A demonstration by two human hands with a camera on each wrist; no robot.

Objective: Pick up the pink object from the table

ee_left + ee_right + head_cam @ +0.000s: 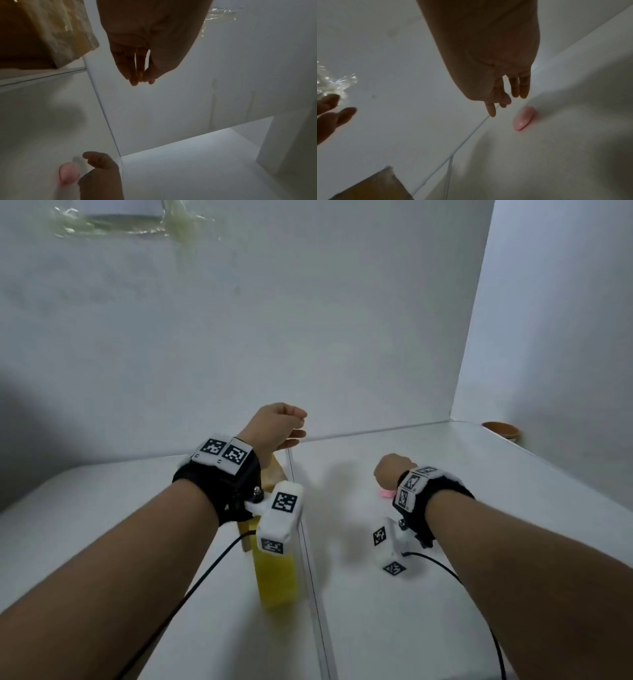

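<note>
A small pink oval object (pixel 386 493) lies on the white table (pixel 445 542). My right hand (pixel 387 474) hovers just over it with relaxed fingers and holds nothing. In the right wrist view the index finger (pixel 491 111) points down beside the pink object (pixel 523 119) without touching it. My left hand (pixel 294 426) is raised above a tall yellow-and-brown packet (pixel 275 573). Its fingers (pixel 133 75) hang loosely together and are empty. The left wrist view shows the packet's brown top (pixel 42 33), the right hand (pixel 101 169) and the pink object (pixel 68 174).
White walls close the table at the back and right. A seam (pixel 311 559) runs down the tabletop between my arms. A brown bowl (pixel 501 430) sits at the far right edge. Shiny clear tape (pixel 120 224) is stuck high on the back wall.
</note>
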